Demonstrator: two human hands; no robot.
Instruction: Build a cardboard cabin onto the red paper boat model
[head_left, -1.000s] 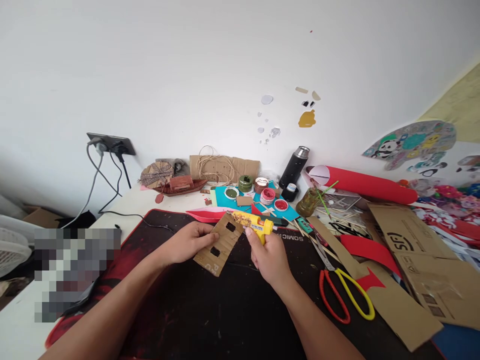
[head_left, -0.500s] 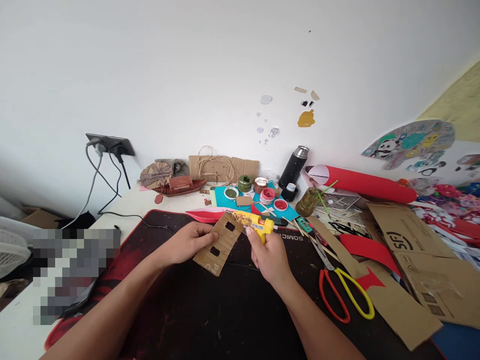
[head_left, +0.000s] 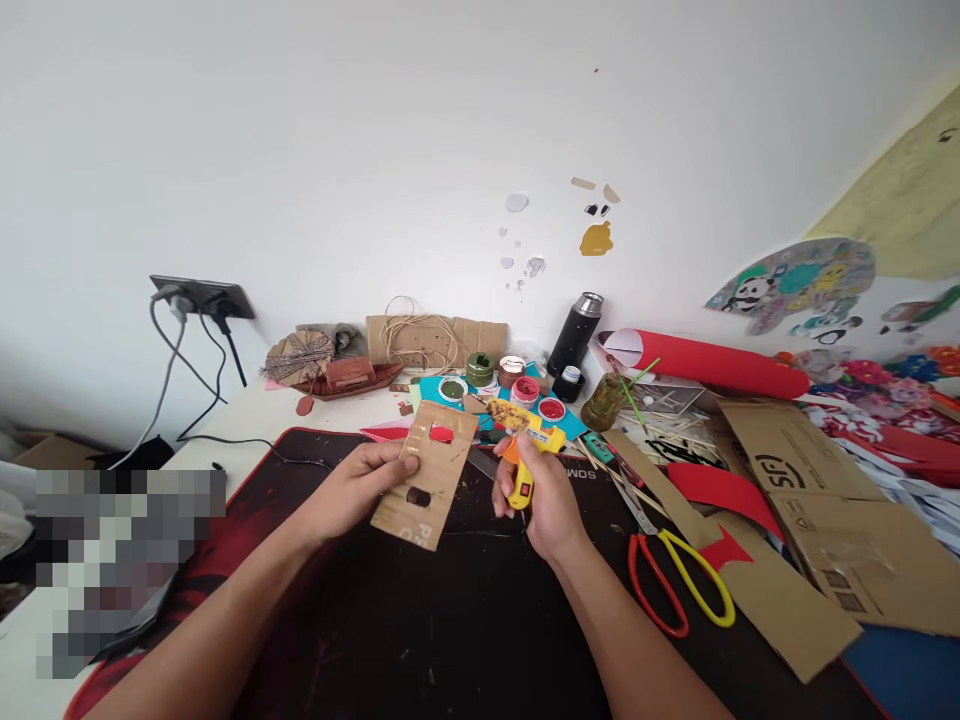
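My left hand pinches the left edge of a flat cardboard piece with two cut-out holes, held tilted above the dark mat. Red shows through its upper hole. In my right hand is a yellow hot glue gun, gripped by its handle, nozzle pointing left toward the cardboard's upper right edge. A small gap separates nozzle and cardboard. Behind the cardboard, a red pointed paper shape lies partly hidden.
Scissors with red and yellow handles lie right of my right hand, beside cardboard strips. Open paint jars, a black thermos and a brown model boat stand at the back. A black mat covers the desk.
The glue gun has drawn right, away from the cardboard, and its handle now shows. My left hand has turned the cardboard more upright and shifted it slightly left. The camera view has shifted a little.
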